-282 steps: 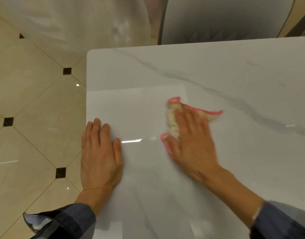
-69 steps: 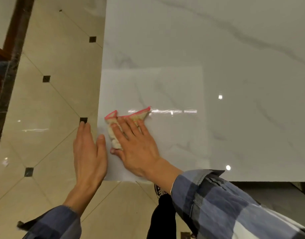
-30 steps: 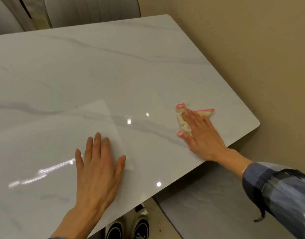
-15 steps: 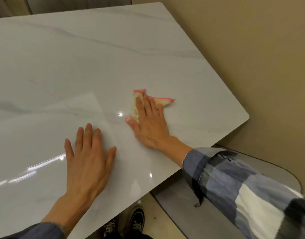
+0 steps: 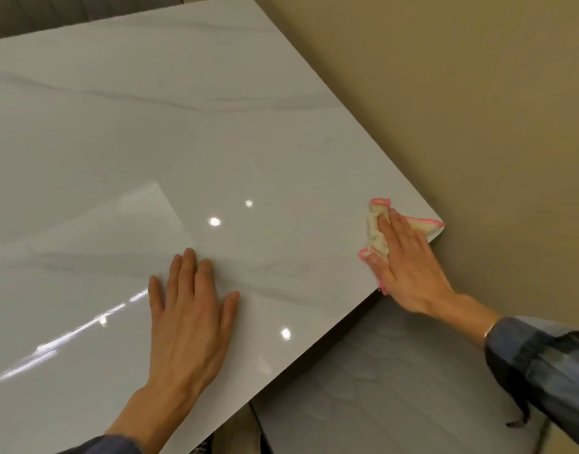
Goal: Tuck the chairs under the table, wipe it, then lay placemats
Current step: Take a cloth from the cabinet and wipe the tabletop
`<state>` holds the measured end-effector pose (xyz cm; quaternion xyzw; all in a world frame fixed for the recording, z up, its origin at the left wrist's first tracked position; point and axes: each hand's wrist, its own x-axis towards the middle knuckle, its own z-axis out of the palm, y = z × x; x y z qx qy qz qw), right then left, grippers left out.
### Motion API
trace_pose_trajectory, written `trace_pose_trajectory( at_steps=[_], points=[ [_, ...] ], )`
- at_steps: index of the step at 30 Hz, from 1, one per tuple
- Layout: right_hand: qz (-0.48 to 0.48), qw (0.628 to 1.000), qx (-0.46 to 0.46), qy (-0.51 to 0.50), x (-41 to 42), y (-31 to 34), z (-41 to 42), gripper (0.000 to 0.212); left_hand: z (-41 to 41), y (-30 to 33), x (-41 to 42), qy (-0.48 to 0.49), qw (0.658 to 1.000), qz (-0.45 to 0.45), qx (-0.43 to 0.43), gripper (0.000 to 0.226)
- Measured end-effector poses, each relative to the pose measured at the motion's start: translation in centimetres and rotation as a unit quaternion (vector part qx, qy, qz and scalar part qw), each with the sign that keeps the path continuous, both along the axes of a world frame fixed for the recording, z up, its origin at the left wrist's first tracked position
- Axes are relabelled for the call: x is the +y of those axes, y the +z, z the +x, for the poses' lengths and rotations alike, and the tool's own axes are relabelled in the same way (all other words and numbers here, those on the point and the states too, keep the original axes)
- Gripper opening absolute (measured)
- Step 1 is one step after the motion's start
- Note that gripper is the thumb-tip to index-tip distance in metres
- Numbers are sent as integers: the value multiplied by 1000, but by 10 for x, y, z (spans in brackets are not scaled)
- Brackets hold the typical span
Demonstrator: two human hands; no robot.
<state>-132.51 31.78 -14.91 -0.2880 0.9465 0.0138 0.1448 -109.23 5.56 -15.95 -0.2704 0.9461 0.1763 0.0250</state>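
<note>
A glossy white marble table (image 5: pixel 190 132) fills most of the view. My right hand (image 5: pixel 407 263) lies flat with straight fingers on a cream cloth with a pink hem (image 5: pixel 376 234), pressing it onto the table's near right corner. My left hand (image 5: pixel 190 309) rests palm down with spread fingers on the tabletop near the front edge, holding nothing. A grey padded chair seat (image 5: pixel 389 381) sits partly under the table's right front edge, below my right forearm.
A beige wall (image 5: pixel 461 103) runs close along the table's right side. Another grey chair back (image 5: pixel 52 11) shows past the far edge at the top left. My shoes (image 5: pixel 204 448) show on the floor at the bottom.
My right hand slid the cloth from the middle of the table out to the near right corner. My left hand stayed flat on the tabletop.
</note>
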Motion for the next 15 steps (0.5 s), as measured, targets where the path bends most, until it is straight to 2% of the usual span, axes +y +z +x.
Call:
trace_pose_trajectory(
  at_steps=[3,6,12,15],
  points=[
    [-16,1000,-17,17,1,-3,-11,79,-18,3,7,22,1000,-6,12,66],
    [-45,999,10,13,-21,-8,-38,83,-37,9,3,47,998,-22,26,66],
    [-81,994,27,-71,-139,-25,-112,85,-58,14,-13,94,994,-57,11,75],
    [-100,993,22,-52,-194,-26,-106,84,-58,14,-18,132,990,-47,-2,81]
  ],
)
